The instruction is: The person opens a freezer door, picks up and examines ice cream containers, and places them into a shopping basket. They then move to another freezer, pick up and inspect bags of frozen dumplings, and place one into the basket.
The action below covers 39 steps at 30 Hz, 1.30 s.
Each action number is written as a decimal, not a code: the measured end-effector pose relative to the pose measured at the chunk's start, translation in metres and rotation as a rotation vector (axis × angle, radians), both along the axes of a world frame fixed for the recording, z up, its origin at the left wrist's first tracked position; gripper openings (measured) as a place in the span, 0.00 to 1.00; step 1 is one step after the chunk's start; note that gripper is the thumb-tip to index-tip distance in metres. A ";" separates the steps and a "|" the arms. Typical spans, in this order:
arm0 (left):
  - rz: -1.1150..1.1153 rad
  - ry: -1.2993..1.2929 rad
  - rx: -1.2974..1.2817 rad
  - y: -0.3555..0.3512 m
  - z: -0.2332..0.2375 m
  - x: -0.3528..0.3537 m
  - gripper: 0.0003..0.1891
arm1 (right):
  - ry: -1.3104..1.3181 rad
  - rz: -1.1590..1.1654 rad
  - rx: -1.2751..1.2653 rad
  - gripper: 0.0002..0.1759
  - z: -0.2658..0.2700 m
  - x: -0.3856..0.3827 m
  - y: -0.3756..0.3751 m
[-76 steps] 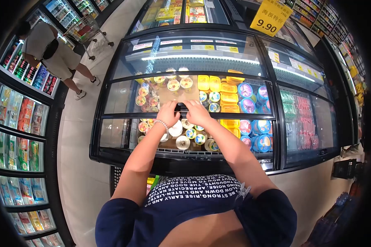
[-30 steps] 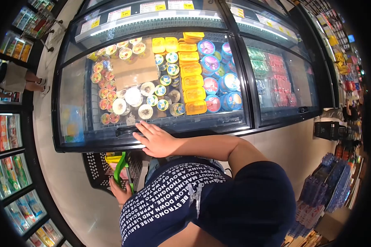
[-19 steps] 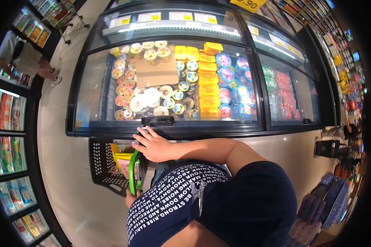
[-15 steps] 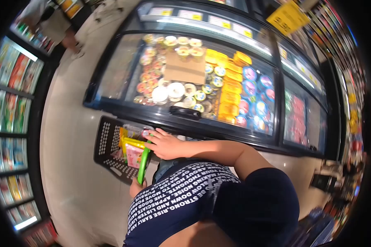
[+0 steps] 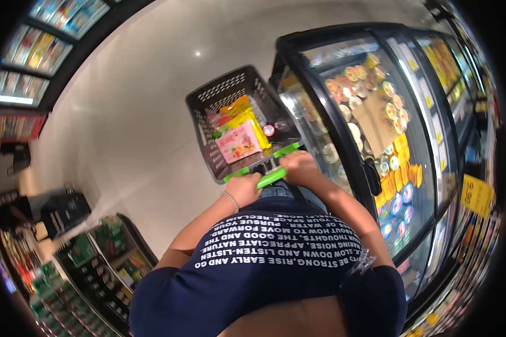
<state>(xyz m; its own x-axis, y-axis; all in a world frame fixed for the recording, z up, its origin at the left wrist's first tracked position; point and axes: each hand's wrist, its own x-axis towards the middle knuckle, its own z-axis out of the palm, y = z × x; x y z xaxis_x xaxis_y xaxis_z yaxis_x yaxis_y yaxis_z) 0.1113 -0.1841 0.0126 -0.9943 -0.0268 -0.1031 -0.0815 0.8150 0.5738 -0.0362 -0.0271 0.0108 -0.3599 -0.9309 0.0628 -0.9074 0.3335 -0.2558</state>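
Observation:
My left hand, with a bracelet at the wrist, is wrapped round the left part of a green handle. At the right end of the same handle, my right hand is closed on it. Joined to the handle is a dark perforated basket. Inside it lie a pink packet, a yellow packet, an orange packet and a small item with a round red and white top.
A glass-topped freezer with tubs and a cardboard piece stands close on the right. Lit shelves line the upper left. At the lower left are a person and green-stocked shelves.
The view has swung round, so the freezer is now on the right. The basket appears ahead of me, and both hands now hold its handle; before, one hand lay near the handle's far end.

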 end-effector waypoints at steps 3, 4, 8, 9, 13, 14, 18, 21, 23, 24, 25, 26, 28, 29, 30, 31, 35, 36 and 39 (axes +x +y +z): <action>0.039 0.081 -0.029 -0.006 0.005 0.000 0.10 | -0.026 0.047 0.162 0.06 0.028 -0.008 -0.017; 0.060 0.102 -0.020 -0.008 0.005 0.000 0.10 | -0.083 0.021 0.400 0.06 0.035 -0.011 -0.027; 0.065 0.147 -0.025 -0.026 0.003 -0.013 0.09 | -0.157 0.098 0.540 0.07 0.035 -0.031 -0.051; 0.064 0.145 -0.029 -0.033 0.002 -0.019 0.09 | -0.181 0.107 0.558 0.07 0.035 -0.038 -0.058; 0.028 0.124 -0.036 -0.068 0.002 -0.046 0.09 | -0.258 0.101 0.531 0.08 0.030 -0.066 -0.088; 0.018 0.119 -0.034 -0.080 0.001 -0.054 0.09 | -0.282 0.102 0.513 0.08 0.028 -0.074 -0.097; -0.046 0.090 -0.043 -0.130 -0.002 -0.094 0.09 | -0.375 0.136 0.216 0.09 0.000 -0.108 -0.122; -0.080 0.088 -0.037 -0.170 -0.014 -0.122 0.09 | -0.459 0.127 0.537 0.11 0.012 -0.133 -0.169; -0.095 0.083 -0.030 -0.196 -0.019 -0.140 0.09 | -0.516 0.180 0.465 0.14 0.007 -0.152 -0.188; -0.117 0.068 -0.045 -0.210 -0.021 -0.147 0.09 | -0.548 0.211 0.430 0.15 0.004 -0.158 -0.197; -0.138 0.056 -0.063 -0.225 -0.022 -0.154 0.08 | -0.593 0.218 0.406 0.16 0.001 -0.162 -0.206; -0.151 0.039 -0.084 -0.240 -0.018 -0.157 0.08 | -0.640 0.234 0.381 0.16 0.002 -0.163 -0.218; -0.182 0.050 -0.136 -0.269 -0.016 -0.173 0.10 | -0.714 0.246 0.296 0.17 -0.006 -0.171 -0.237; -0.202 0.055 -0.165 -0.283 -0.018 -0.185 0.11 | -0.755 0.244 0.243 0.18 -0.016 -0.176 -0.245; -0.222 0.063 -0.191 -0.295 -0.018 -0.197 0.11 | -0.794 0.242 0.191 0.18 -0.020 -0.182 -0.254; -0.249 0.070 -0.205 -0.306 -0.018 -0.209 0.12 | -0.814 0.183 0.167 0.17 -0.024 -0.186 -0.261; -0.375 0.076 -0.220 -0.353 -0.025 -0.261 0.13 | -0.819 -0.014 0.197 0.14 -0.027 -0.199 -0.294; -0.414 0.073 -0.216 -0.363 -0.024 -0.275 0.13 | -0.822 -0.055 0.178 0.14 -0.028 -0.205 -0.300; -0.509 0.099 -0.180 -0.387 -0.026 -0.322 0.13 | -0.799 -0.194 0.118 0.14 -0.045 -0.221 -0.318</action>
<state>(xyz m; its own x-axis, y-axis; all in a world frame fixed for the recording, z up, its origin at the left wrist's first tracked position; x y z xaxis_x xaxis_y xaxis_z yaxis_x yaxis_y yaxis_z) -0.2111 -0.5712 -0.0136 -0.8909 0.4518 -0.0469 0.3962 0.8234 0.4063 -0.2576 -0.3456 -0.0341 -0.4096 -0.8320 -0.3742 -0.3905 0.5306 -0.7523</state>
